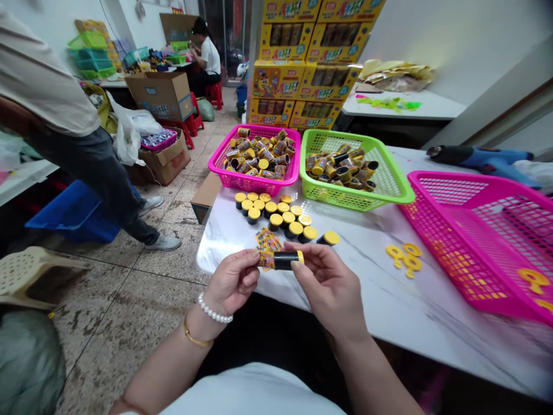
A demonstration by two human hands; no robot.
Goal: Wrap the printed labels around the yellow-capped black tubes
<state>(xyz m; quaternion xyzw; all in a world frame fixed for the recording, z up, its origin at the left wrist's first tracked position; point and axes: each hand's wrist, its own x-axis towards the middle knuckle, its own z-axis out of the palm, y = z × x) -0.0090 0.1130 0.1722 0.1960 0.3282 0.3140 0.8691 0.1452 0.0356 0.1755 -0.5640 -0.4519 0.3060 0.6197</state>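
Observation:
A small black cylinder (286,261) with a yellow cap lies sideways in the fingers of my right hand (332,288), just above the table's front edge. Pinched between the thumb and finger of my left hand (237,278) is a small printed label (265,259), which meets the cylinder's left end. How far the label is stuck to it I cannot tell. More colourful printed labels (266,237) lie on the white table (367,300) right behind my hands. Past them stand several black cylinders with yellow caps (294,229), upright in loose rows.
Pink basket (254,185) and green basket (358,200) hold labelled cylinders. At right are yellow ring-shaped pieces (406,259), a larger pink basket (466,230) and a blue tool (479,158). Boxes (298,80) are stacked behind. A person (95,144) stands at left; another (209,57) sits farther back.

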